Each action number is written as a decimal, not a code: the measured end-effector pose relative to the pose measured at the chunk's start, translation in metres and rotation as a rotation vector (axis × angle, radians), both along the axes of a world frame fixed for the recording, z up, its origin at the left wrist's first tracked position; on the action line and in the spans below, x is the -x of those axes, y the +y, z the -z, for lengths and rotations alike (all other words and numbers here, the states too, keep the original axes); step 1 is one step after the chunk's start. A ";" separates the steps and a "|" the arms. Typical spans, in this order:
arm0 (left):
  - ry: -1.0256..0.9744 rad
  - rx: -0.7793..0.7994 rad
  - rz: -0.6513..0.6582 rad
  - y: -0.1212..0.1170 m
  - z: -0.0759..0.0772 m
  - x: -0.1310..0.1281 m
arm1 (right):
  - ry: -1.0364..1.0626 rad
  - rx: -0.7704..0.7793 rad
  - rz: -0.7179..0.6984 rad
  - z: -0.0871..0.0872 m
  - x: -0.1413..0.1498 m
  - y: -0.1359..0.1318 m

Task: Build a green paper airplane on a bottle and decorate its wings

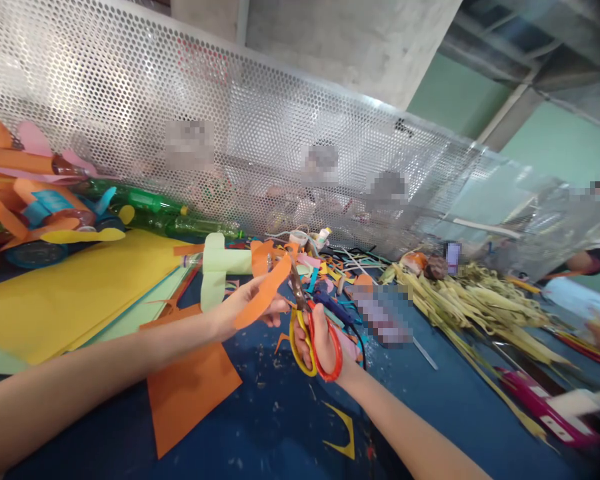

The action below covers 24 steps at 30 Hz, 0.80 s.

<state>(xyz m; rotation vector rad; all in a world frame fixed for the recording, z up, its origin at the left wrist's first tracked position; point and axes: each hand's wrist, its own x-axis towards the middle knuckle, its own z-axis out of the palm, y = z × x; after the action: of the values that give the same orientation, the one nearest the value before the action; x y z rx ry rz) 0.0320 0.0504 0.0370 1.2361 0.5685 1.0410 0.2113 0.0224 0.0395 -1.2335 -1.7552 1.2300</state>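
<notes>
Orange paper (266,293), cut into a long rounded strip, is pinched in my left hand (250,303). My right hand (320,340) has its thumb and fingers through the red and yellow handles of a pair of scissors (300,293). The blades point away from me and reach the far end of the orange strip. Below my left forearm lies an orange sheet (193,390). Just beyond my left hand is a pale green paper shape (214,270) with rounded ends.
Yellow sheets (95,287) and green bottles (145,200) lie at the left. Beyond my hands are paper scraps, a blue glue gun (337,307) with a cord and a white bottle (324,235). Dried husks (465,293) and a pink power strip (545,407) lie right. A perforated metal panel (260,133) stands behind.
</notes>
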 end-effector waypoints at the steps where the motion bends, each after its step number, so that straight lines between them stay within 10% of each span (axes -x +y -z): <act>1: 0.004 0.001 -0.015 -0.002 0.001 -0.002 | 0.021 0.032 0.004 0.002 0.001 -0.001; 12: -0.110 0.217 -0.165 -0.005 0.000 -0.007 | -0.068 -0.137 -0.046 0.031 -0.007 0.005; 24: -0.168 0.146 -0.436 -0.012 -0.020 -0.007 | -0.208 -0.452 -0.137 0.019 -0.010 -0.002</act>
<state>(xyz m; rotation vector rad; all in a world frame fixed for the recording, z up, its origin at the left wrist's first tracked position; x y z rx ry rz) 0.0387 0.0387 0.0573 0.9036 0.7884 1.4252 0.2213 0.0208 0.0207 -1.0119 -2.1508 0.7308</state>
